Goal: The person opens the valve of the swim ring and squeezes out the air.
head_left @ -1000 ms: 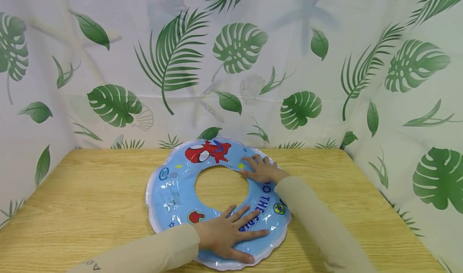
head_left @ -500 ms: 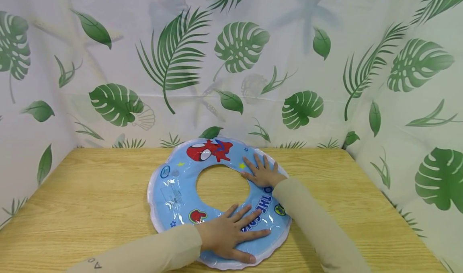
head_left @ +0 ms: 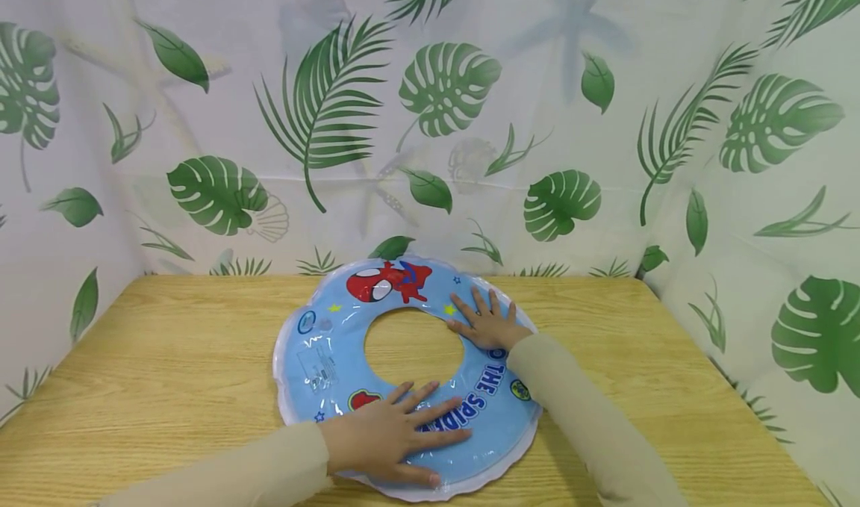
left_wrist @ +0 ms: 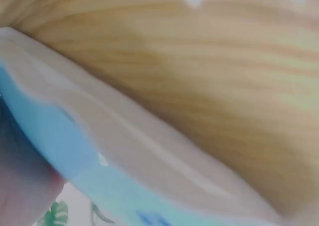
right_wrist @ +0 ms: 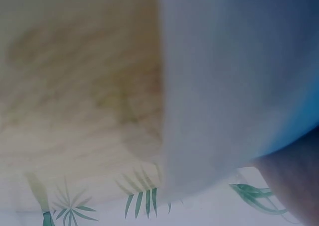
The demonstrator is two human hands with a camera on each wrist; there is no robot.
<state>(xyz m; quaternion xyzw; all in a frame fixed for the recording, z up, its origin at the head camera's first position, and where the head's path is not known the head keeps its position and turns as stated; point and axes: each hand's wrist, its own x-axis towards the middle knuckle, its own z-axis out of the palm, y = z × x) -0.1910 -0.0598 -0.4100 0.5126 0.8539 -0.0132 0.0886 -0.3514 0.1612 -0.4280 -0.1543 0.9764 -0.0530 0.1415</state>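
Note:
A light blue inflatable swim ring (head_left: 336, 343) with a pale, wavy rim lies flat on the wooden table, printed with a red cartoon figure, stars and dark blue lettering. On its near side rests my left hand (head_left: 396, 436), palm down, fingers spread straight over part of the lettering. My right hand (head_left: 489, 326) lies on the ring's right side with spread fingers, its thumb at the inner edge of the hole. Close up in the left wrist view, the ring's rim (left_wrist: 149, 141) runs diagonally above the wood. A blurred part of the ring (right_wrist: 214, 86) fills the right wrist view's right half.
The wooden table (head_left: 168, 365) stretches to both sides of the ring and shows through its hole. Behind and beside it hangs a white curtain (head_left: 376, 119) printed with green leaves, meeting the table's back edge just beyond the ring.
My left hand has slid left along the ring's near side, uncovering more of the lettering. My right hand's fingers have spread out straighter since a second ago. The ring stays about where it was.

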